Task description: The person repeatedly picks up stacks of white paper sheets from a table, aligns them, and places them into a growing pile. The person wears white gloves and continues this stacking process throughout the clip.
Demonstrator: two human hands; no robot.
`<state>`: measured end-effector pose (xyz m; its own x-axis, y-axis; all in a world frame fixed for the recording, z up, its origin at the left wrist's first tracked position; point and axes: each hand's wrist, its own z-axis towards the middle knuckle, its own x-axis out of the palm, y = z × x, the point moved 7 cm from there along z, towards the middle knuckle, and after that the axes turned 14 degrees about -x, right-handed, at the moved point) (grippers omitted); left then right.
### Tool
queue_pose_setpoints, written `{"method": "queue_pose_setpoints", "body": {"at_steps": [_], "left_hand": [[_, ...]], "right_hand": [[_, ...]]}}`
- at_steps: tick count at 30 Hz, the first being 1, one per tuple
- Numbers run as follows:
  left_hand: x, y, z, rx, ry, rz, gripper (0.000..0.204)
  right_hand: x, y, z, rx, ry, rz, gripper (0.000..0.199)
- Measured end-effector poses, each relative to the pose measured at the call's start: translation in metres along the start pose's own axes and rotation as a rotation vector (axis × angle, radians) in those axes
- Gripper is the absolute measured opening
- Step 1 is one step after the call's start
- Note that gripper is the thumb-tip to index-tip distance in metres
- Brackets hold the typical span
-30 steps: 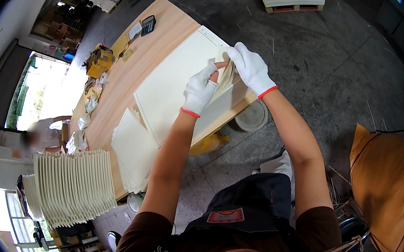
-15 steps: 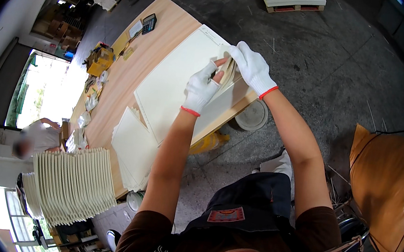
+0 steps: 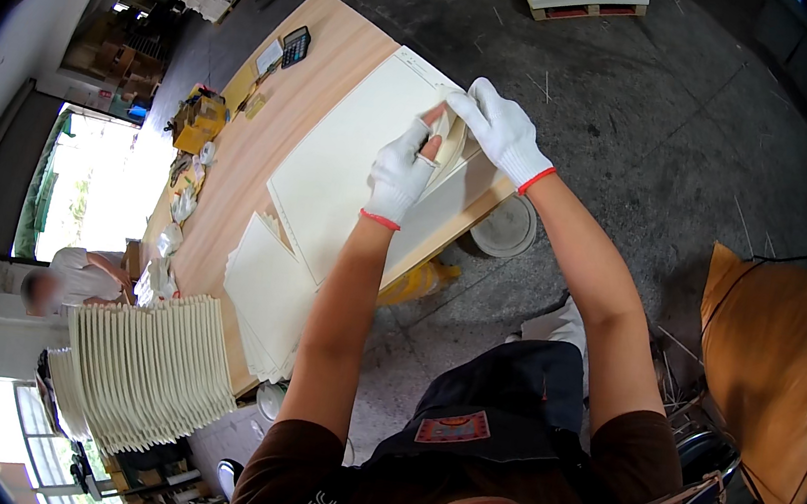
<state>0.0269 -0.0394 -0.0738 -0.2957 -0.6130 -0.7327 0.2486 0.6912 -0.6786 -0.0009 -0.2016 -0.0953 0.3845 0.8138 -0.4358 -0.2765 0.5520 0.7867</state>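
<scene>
A stack of large off-white paper sheets (image 3: 334, 158) lies on the wooden table. Along its right edge several sheets (image 3: 452, 145) are lifted and curled up. My right hand (image 3: 499, 128), in a white knit glove with a red cuff, is closed over the outer side of the curled edge. Opposite it, my left hand (image 3: 399, 173) wears a similar glove with bare thumb and fingertip showing. Its thumb and finger are at the inner side of the curled sheets, a little apart from each other. How many sheets each hand grips is hidden.
Smaller white sheets (image 3: 266, 301) lie at the table's near end beside a tall stack of cream pads (image 3: 148, 367). A calculator (image 3: 296, 45) and a yellow box (image 3: 200, 121) stand along the far side. Another person (image 3: 83, 275) is at the left. A lidded bucket (image 3: 505, 226) stands below the table edge.
My left fingers have moved slightly left along the curled sheets, and the curl's shape has shifted. My right hand has barely moved. The other person has turned, with an arm now reaching forward.
</scene>
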Motion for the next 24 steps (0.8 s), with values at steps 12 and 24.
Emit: {"method": "queue_pose_setpoints", "body": {"at_steps": [12, 24], "left_hand": [[0.007, -0.001, 0.000, 0.073, -0.014, 0.085, 0.039], [0.012, -0.028, -0.018, 0.351, -0.183, 0.413, 0.053]], "right_hand": [[0.003, -0.009, -0.001, 0.011, -0.054, 0.050, 0.047], [-0.046, -0.023, -0.015, 0.126, -0.089, -0.131, 0.057]]}}
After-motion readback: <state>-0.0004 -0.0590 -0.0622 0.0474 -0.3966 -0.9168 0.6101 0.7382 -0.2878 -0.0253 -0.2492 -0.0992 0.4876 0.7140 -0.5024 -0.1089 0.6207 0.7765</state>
